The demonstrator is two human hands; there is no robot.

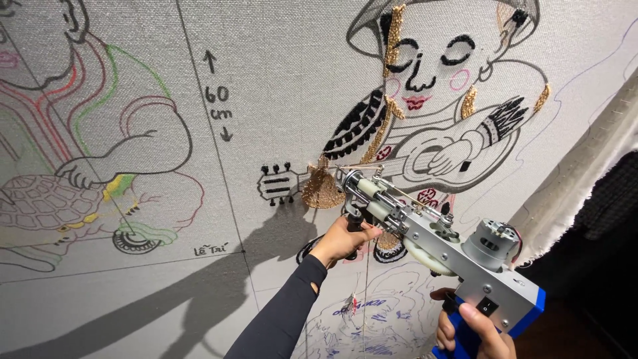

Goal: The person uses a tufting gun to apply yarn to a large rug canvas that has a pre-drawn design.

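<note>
So the whole background is a big stretched sheet of grey cloth (279, 60) with cartoon figures drawn on it in marker, tilted in the view. Far left there's an outlined figure (100, 113) in red and green lines sitting over a turtle (46, 206), with a few yellow and green tufted patches near its shell. A thin ruled line runs down the cloth just right of that, with a small arrow mark beside it. A dark shadow of the arm falls across the lower left of the cloth.

Middle of the shot is a small guitar head (278, 183) stitched in black, and right next to it a tan tufted patch (322, 189). The nose of the tufting gun (425, 233) is pressed up against the cloth just beside that patch. The left hand (342, 240), in a long dark sleeve, is wrapped tight around the gun's front handle, fingers curled closed on it.

Above and to the right is the guitar player figure (438, 86), partly filled in with black, tan and pink yarn. The gun's metal body runs down to the right, with a motor on top and a blue rear grip. The right hand (475, 332) at the bottom edge is clenched around that blue grip, thumb lying near a black switch. Far right, the cloth's edge (578, 179) folds over a frame, dark beyond it.
</note>
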